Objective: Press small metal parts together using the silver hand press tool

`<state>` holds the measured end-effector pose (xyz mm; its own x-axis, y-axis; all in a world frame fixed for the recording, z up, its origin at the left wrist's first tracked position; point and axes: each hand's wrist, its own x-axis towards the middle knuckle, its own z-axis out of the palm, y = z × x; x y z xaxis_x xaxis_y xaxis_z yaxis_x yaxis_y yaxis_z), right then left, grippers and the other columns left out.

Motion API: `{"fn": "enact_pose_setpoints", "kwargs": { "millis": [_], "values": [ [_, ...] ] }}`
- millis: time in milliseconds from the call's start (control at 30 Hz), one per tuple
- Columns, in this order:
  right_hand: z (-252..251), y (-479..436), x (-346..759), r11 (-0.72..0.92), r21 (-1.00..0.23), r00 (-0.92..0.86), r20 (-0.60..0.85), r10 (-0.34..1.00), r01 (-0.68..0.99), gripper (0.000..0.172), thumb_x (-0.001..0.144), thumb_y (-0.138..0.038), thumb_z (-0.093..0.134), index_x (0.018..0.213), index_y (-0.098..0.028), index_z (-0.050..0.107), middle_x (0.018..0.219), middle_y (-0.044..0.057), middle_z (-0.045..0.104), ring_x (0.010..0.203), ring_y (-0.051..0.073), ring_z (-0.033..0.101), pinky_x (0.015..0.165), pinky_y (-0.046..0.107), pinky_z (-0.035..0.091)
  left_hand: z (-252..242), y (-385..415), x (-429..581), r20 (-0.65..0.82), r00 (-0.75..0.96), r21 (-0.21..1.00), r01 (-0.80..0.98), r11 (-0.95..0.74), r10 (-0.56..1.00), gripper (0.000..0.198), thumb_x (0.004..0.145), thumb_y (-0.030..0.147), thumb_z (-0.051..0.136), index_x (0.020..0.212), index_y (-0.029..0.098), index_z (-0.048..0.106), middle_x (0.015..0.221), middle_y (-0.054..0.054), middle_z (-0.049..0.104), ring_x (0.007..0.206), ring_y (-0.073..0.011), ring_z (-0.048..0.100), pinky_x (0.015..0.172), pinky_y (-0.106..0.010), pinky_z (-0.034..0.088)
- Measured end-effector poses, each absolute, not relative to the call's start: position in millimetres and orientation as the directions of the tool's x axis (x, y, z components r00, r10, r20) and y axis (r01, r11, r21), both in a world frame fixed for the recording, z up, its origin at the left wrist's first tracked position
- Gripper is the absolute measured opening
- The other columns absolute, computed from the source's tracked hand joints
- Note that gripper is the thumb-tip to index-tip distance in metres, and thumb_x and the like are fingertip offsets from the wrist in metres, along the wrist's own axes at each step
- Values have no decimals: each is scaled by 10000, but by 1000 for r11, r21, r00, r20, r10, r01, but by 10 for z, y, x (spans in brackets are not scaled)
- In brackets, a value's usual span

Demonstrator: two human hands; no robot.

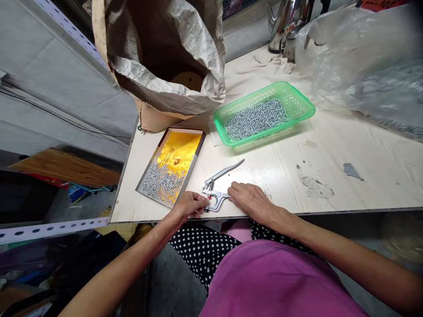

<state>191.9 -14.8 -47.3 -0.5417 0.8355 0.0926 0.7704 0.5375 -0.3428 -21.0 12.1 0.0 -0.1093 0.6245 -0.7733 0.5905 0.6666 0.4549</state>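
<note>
Far left: shallow rectangular gold-lined tray (180, 152) of small silver metal pieces, just beyond left hand.
Left hand (191, 204): fingers curled, tips pinched on head of silver metal hand-press pliers (216, 190); whether it also holds a tiny part, cannot tell.
Pliers: at near edge of pale wood-grain table (330, 158), between both hands and touching both; long axis runs up-right toward green plastic basket (264, 135) of similar pieces.
Right hand (251, 200): loosely flat, fingertips on lower handle, nothing gripped.
Pliers head partly hidden by fingers.

Green basket (299, 102), gold-lined box (181, 152) — silver pliers (218, 187), white table (363, 149).
</note>
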Motion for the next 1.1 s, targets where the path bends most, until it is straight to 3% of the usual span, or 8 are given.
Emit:
{"fn": "enact_pose_setpoints", "kwargs": {
  "millis": [233, 400, 467, 533, 600, 667, 900, 1100],
  "values": [
    [-531, -165, 1948, 568, -380, -568, 125, 813, 730, 99, 915, -126, 502, 891, -179, 582, 885, 38, 593, 734, 155, 503, 628, 301, 303, 21, 134, -221, -892, -63, 328, 589, 739, 447, 214, 677, 274, 775, 716, 128, 624, 443, 47, 548, 387, -61, 469, 412, -174, 396],
    [-469, -155, 2043, 575, -420, -590, 108, 800, 702, 129, 924, -296, 563, 979, -194, 621, 1027, 80, 602, 880, 202, 525, 733, 329, 387, 14, 50, -223, -894, -75, 340, 531, 776, 442, 279, 633, 289, 818, 754, 117, 634, 454, 50, 546, 407, -68, 491, 435, -191, 452],
    [-437, -106, 2090, 584, -408, -582, 143, 800, 702, 369, 874, -406, 630, 1170, -191, 583, 1248, 138, 540, 1057, 271, 505, 836, 390, 413, 13, 27, -219, -889, -88, 348, 508, 788, 449, 300, 616, 293, 833, 760, 113, 640, 463, 52, 545, 410, -67, 493, 438, -195, 460],
    [-416, -18, 2127, 591, -378, -571, 177, 802, 713, 691, 804, -509, 681, 1361, -169, 451, 1440, 194, 380, 1259, 351, 384, 964, 474, 373, 12, 14, -216, -885, -92, 359, 487, 796, 456, 313, 599, 291, 845, 757, 112, 643, 478, 53, 549, 417, -67, 499, 438, -197, 463],
    [-407, 96, 2143, 602, -341, -585, 164, 794, 722, 911, 739, -594, 706, 1439, -135, 347, 1501, 229, 281, 1372, 392, 233, 1059, 541, 279, 12, 5, -214, -883, -98, 365, 475, 801, 460, 320, 591, 290, 852, 756, 111, 644, 484, 53, 549, 417, -67, 499, 436, -199, 464],
    [-400, 207, 2139, 619, -313, -621, 108, 776, 720, 1005, 695, -646, 712, 1451, -110, 324, 1484, 242, 312, 1394, 407, 188, 1089, 582, 214, 14, -3, -210, -881, -106, 363, 475, 802, 462, 318, 595, 292, 850, 756, 110, 644, 476, 53, 543, 413, -68, 494, 435, -202, 465],
    [-301, 287, 2069, 621, -303, -638, 53, 768, 723, 902, 703, -547, 746, 1402, -101, 392, 1252, 198, 554, 1174, 366, 464, 1036, 581, 277, 19, -29, -202, -872, -125, 362, 489, 794, 474, 339, 596, 315, 850, 767, 115, 636, 466, 54, 535, 411, -64, 483, 440, -197, 462],
    [-251, 173, 2050, 621, -306, -635, 68, 770, 721, 744, 785, -428, 719, 1400, -165, 393, 1132, 137, 620, 1038, 307, 507, 956, 503, 308, -10, -48, -229, -863, -95, 389, 499, 774, 495, 395, 584, 384, 850, 776, 125, 622, 501, 58, 522, 432, -66, 468, 457, -212, 462]
  ]
}}
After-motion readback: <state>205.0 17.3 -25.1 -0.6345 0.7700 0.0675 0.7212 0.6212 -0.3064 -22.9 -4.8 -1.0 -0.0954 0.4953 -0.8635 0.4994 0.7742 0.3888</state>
